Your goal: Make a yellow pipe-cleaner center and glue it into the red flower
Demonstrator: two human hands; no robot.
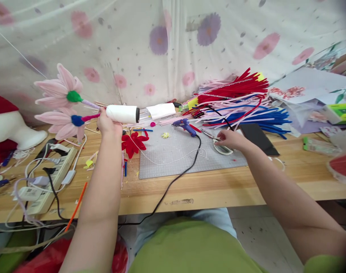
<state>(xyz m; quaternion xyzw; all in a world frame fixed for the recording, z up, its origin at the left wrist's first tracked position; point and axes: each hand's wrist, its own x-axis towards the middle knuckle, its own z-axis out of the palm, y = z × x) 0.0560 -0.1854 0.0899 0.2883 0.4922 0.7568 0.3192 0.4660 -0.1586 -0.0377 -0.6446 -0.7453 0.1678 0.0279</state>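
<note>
1. A wooden table (pixel 226 189) filled the width of the view, backed by a pale, flower-printed curtain (pixel 118 45); tiled floor (pixel 263 235) showed below its front edge.
2. A grey cutting mat (pixel 173 148) lay mid-table, with a purple glue gun (pixel 185 126) resting on it.
3. The left hand (pixel 107 121), above the mat's left side, was closed around a white roll (pixel 123 113) and the stems of two pink flowers, one green-centred (pixel 59 85), one blue-centred (pixel 60 118); their petals pointed left.
4. The right hand (pixel 231 139) had its fingers bent at the handles of the scissors (pixel 224 153), near the mat's right edge; whether they gripped could not be told.
5. Red stems (pixel 232 91) and blue stems (pixel 263 117) were heaped along the back, limiting room there. A black phone (pixel 259 139) lay just beyond the right hand.
6. A power strip (pixel 53 185) and its cables crowded the left end.
7. The widest room was the wood between mat and front edge, crossed by a black cord (pixel 175 178).
</note>
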